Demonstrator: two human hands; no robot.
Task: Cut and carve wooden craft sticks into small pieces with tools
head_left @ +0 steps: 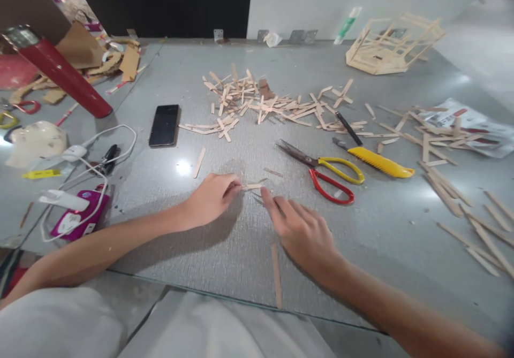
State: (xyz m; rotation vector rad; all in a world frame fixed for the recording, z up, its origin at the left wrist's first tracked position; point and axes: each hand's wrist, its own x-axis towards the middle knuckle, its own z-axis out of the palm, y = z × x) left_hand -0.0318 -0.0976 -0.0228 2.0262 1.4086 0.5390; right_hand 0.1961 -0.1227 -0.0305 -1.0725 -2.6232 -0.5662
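One stick (277,275) lay near the tabletop's (233,261) edge. Beyond, the right hand (303,229) had a finger at one small wooden piece (252,187); whether its fingers clamped was unclear. The left hand's (209,200) fingers pinched the other end. The step seemed to be positioning; next called for steadiness. Farther: one yellow cutter (381,162), open scissors (313,162), one phone (164,126), uncountable scraps (261,106), one frame (375,66).

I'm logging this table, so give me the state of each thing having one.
Left hand: pinching stick piece
Right hand: at its right end
Scissors: lying, handles apart
Yellow cutter: metal tip exposed
Phone: screen dark
Purple box: white plug inserted
Stick frame: open-sided
Stick pile: scattered
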